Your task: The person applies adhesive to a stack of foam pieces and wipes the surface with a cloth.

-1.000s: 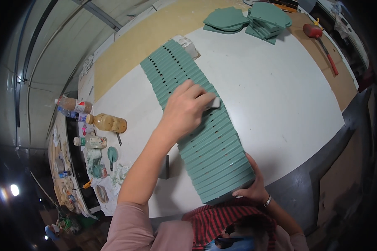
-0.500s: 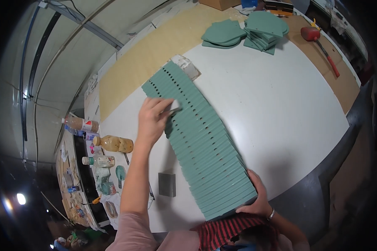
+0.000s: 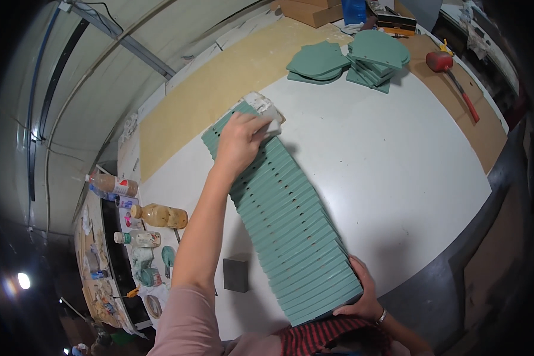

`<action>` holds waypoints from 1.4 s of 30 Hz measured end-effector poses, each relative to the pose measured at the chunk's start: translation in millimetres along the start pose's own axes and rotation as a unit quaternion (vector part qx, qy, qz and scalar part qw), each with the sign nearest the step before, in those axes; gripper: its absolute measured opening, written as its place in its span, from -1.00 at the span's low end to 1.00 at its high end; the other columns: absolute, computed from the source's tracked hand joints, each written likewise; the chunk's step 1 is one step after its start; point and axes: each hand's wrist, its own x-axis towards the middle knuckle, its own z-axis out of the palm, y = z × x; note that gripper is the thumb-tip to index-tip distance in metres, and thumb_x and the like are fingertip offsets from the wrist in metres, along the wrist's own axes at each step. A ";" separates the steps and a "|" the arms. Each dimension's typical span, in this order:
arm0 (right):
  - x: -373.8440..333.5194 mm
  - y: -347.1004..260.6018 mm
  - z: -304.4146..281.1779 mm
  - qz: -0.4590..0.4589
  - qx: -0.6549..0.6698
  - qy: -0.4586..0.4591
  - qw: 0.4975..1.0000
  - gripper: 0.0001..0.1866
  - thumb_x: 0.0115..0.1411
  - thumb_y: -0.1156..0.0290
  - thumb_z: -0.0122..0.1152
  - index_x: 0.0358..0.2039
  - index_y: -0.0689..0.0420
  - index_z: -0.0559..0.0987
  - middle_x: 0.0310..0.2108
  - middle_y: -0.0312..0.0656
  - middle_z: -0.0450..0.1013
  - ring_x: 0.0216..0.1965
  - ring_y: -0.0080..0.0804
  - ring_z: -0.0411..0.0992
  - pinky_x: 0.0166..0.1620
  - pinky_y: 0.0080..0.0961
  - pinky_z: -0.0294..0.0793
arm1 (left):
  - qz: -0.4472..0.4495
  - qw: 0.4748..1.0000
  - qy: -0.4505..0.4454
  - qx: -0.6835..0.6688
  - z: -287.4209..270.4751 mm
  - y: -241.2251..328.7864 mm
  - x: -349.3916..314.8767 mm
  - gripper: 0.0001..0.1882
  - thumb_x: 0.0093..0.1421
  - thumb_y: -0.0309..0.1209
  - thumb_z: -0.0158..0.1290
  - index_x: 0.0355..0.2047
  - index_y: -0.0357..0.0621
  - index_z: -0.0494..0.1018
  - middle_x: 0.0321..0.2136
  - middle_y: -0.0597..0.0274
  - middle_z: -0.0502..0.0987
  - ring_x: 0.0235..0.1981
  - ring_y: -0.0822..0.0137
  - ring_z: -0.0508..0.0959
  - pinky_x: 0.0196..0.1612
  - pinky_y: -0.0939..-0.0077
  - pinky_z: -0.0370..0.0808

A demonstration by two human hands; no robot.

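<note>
A long row of green panels (image 3: 291, 231), stood on edge side by side with lines of small holes along their edges, runs slantwise across the white table. Over its far part, my left hand (image 3: 238, 139) pinches a small whitish block (image 3: 273, 127), apparently a sanding block, at the row's right edge. My right hand (image 3: 365, 295) grips the near right corner of the row, thumb across the end and fingers along the side. Behind the far end sits a rough white-smeared block (image 3: 261, 104). A dark grey block (image 3: 235, 275) lies left of the row.
Shaped green panels (image 3: 378, 48) lie stacked at the back, with more panels (image 3: 317, 60) beside them. A red-headed mallet (image 3: 439, 62) rests on brown cardboard at the right. Bottles, one with yellowish liquid (image 3: 163, 216), lie along the left edge. A cardboard box (image 3: 308, 12) is behind.
My left hand has moved with the whitish block away from me and to the right, toward the far end of the row. My right hand still holds the near corner.
</note>
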 end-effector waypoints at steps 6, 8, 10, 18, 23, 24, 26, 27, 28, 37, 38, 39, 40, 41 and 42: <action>-3.1 0.4 -5.4 -0.005 -0.023 0.001 1.000 0.34 -0.39 -0.05 0.74 0.37 0.24 0.23 0.38 0.14 0.12 0.40 0.06 0.14 0.40 -0.10 0.14 | 0.015 1.000 -0.022 -0.010 -11.9 -10.2 -2.3 -0.67 0.06 -0.58 0.23 -0.12 -0.13 0.64 -0.30 0.13 0.60 -0.20 0.08 0.52 -0.11 0.25 0.46; -2.6 0.0 -4.1 -0.008 -0.025 0.005 1.000 0.34 -0.39 -0.04 0.74 0.37 0.24 0.23 0.38 0.14 0.12 0.39 0.07 0.14 0.40 -0.10 0.15 | -0.093 0.993 -0.070 0.008 -29.3 -19.6 -22.9 -0.67 0.05 -0.58 0.24 -0.12 -0.13 0.65 -0.30 0.13 0.60 -0.20 0.11 0.54 -0.12 0.26 0.47; -0.7 0.0 -1.9 -0.015 -0.014 0.006 1.000 0.35 -0.41 -0.03 0.75 0.37 0.23 0.23 0.38 0.15 0.13 0.39 0.07 0.15 0.39 -0.10 0.15 | -0.093 0.994 -0.056 0.009 -32.9 -20.4 -22.8 -0.66 0.04 -0.58 0.25 -0.12 -0.12 0.65 -0.29 0.13 0.61 -0.20 0.12 0.54 -0.12 0.28 0.48; -2.5 3.6 -4.6 -0.016 -0.014 -0.003 1.000 0.35 -0.40 -0.01 0.75 0.38 0.22 0.21 0.39 0.15 0.11 0.40 0.07 0.13 0.40 -0.09 0.15 | 0.012 0.998 -0.066 0.016 -27.6 14.5 -23.4 -0.69 0.01 -0.59 0.26 -0.18 -0.14 0.65 -0.27 0.18 0.62 -0.20 0.09 0.54 -0.11 0.29 0.52; -0.7 -4.3 -3.7 0.000 -0.005 -0.006 1.000 0.35 -0.39 0.00 0.75 0.38 0.23 0.21 0.39 0.15 0.11 0.40 0.06 0.13 0.39 -0.10 0.15 | 0.075 0.997 -0.009 -0.007 -7.5 29.5 -22.0 -0.66 -0.01 -0.63 0.23 -0.17 -0.13 0.66 -0.30 0.20 0.60 -0.25 0.11 0.52 -0.16 0.27 0.52; -0.7 -2.3 -4.1 -0.005 0.003 -0.005 1.000 0.35 -0.39 0.00 0.75 0.38 0.23 0.21 0.39 0.15 0.11 0.40 0.06 0.13 0.39 -0.11 0.15 | 0.075 0.997 -0.013 -0.005 -5.5 31.6 -17.7 -0.66 -0.01 -0.63 0.23 -0.17 -0.13 0.66 -0.30 0.20 0.60 -0.25 0.11 0.52 -0.16 0.27 0.52; -1.6 -1.8 -6.4 -0.011 0.000 -0.001 1.000 0.34 -0.39 0.00 0.74 0.38 0.24 0.21 0.39 0.15 0.11 0.40 0.05 0.13 0.39 -0.11 0.15 | 0.089 0.996 0.014 0.008 -2.5 34.5 -10.4 -0.66 -0.02 -0.62 0.24 -0.17 -0.12 0.66 -0.32 0.20 0.59 -0.25 0.12 0.52 -0.16 0.28 0.52; -2.0 -1.4 -6.4 -0.012 -0.019 -0.004 1.000 0.34 -0.40 0.00 0.74 0.37 0.25 0.22 0.38 0.14 0.12 0.40 0.05 0.14 0.39 -0.12 0.16 | 0.090 0.996 0.016 0.005 -5.4 35.4 -12.3 -0.66 -0.02 -0.62 0.24 -0.17 -0.12 0.66 -0.32 0.20 0.59 -0.25 0.12 0.52 -0.16 0.28 0.52; -2.6 -1.3 -7.3 -0.013 -0.038 -0.006 0.999 0.34 -0.40 -0.01 0.74 0.37 0.26 0.22 0.38 0.14 0.13 0.39 0.05 0.15 0.39 -0.12 0.16 | 0.082 0.996 -0.015 0.021 -12.0 35.3 -18.4 -0.66 -0.01 -0.61 0.24 -0.17 -0.12 0.66 -0.32 0.21 0.59 -0.25 0.13 0.52 -0.17 0.28 0.52; 2.2 -4.0 -2.0 -0.004 -0.003 -0.007 1.000 0.31 -0.38 0.01 0.74 0.36 0.25 0.24 0.37 0.14 0.14 0.39 0.05 0.16 0.39 -0.14 0.15 | 0.057 0.997 0.020 0.052 -15.3 32.1 -32.6 -0.68 0.00 -0.60 0.24 -0.18 -0.11 0.66 -0.35 0.21 0.58 -0.27 0.14 0.52 -0.21 0.26 0.52; 0.4 -2.0 -4.3 -0.002 -0.008 -0.004 1.000 0.31 -0.38 0.01 0.74 0.36 0.25 0.24 0.37 0.14 0.14 0.39 0.05 0.16 0.39 -0.14 0.15 | 0.047 0.998 0.007 0.035 -14.3 32.4 -33.4 -0.69 0.00 -0.60 0.24 -0.19 -0.12 0.66 -0.37 0.19 0.58 -0.28 0.14 0.52 -0.22 0.27 0.51; -1.7 0.0 -5.0 -0.003 -0.012 0.000 1.000 0.31 -0.38 0.01 0.74 0.37 0.25 0.24 0.38 0.14 0.13 0.40 0.04 0.15 0.40 -0.14 0.15 | 0.049 0.998 0.008 0.031 -19.2 29.6 -39.1 -0.69 0.00 -0.60 0.24 -0.19 -0.12 0.66 -0.37 0.19 0.58 -0.28 0.14 0.52 -0.22 0.27 0.51; -3.5 1.3 -7.3 -0.005 -0.017 0.004 1.000 0.32 -0.38 0.02 0.74 0.37 0.25 0.23 0.38 0.13 0.12 0.40 0.03 0.14 0.40 -0.14 0.14 | 0.009 0.999 -0.032 0.023 -27.4 23.6 -48.1 -0.70 0.01 -0.59 0.25 -0.20 -0.13 0.66 -0.38 0.17 0.58 -0.29 0.13 0.52 -0.23 0.27 0.50; -2.8 1.4 -7.8 -0.008 -0.016 0.004 1.000 0.32 -0.38 0.02 0.74 0.37 0.25 0.23 0.38 0.13 0.12 0.40 0.03 0.14 0.40 -0.14 0.14 | -0.031 0.997 -0.073 0.022 -37.2 16.9 -54.2 -0.71 0.01 -0.58 0.25 -0.20 -0.13 0.67 -0.39 0.15 0.58 -0.30 0.12 0.52 -0.23 0.27 0.49; -2.9 -0.5 -6.7 -0.008 -0.015 0.005 1.000 0.32 -0.38 0.02 0.74 0.37 0.25 0.23 0.38 0.14 0.12 0.41 0.03 0.13 0.40 -0.14 0.15 | -0.030 0.997 -0.072 0.024 -42.9 10.4 -56.4 -0.71 0.01 -0.58 0.25 -0.20 -0.13 0.67 -0.39 0.15 0.58 -0.30 0.12 0.52 -0.23 0.27 0.49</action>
